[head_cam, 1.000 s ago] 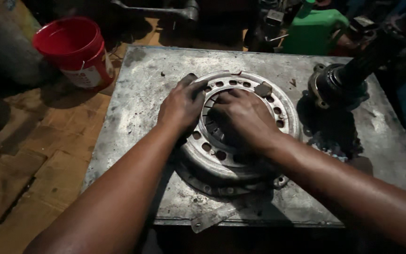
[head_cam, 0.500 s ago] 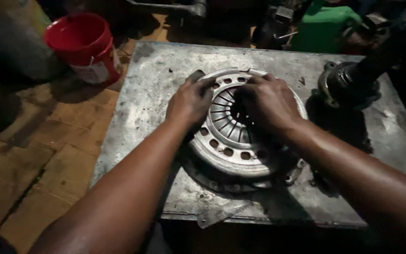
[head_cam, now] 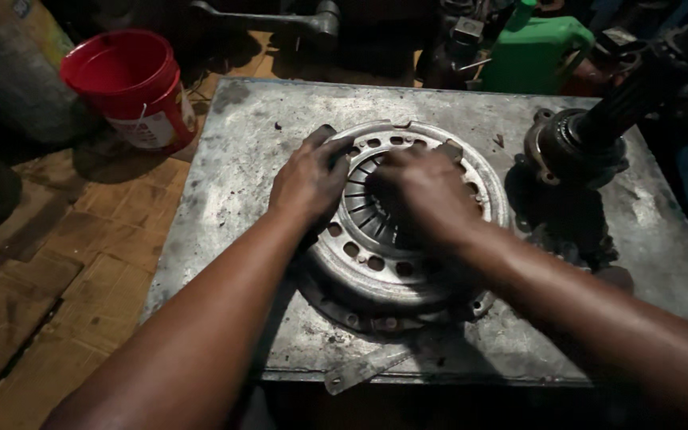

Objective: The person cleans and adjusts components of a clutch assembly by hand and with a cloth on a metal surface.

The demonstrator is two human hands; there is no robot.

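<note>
fingers of my left hand and right hand spread flat, gripping nothing, pressing the round grey metal clutch plate lying mid-worktop, toward the steel worktop's near edge.

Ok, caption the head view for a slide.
Left hand and right hand rest on a round metal clutch cover on a steel table.

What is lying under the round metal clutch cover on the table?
The round metal clutch cover sits on a darker disc whose edge shows at the front, on the grey metal table. Both hands cover its top; the rest underneath is hidden.
</note>
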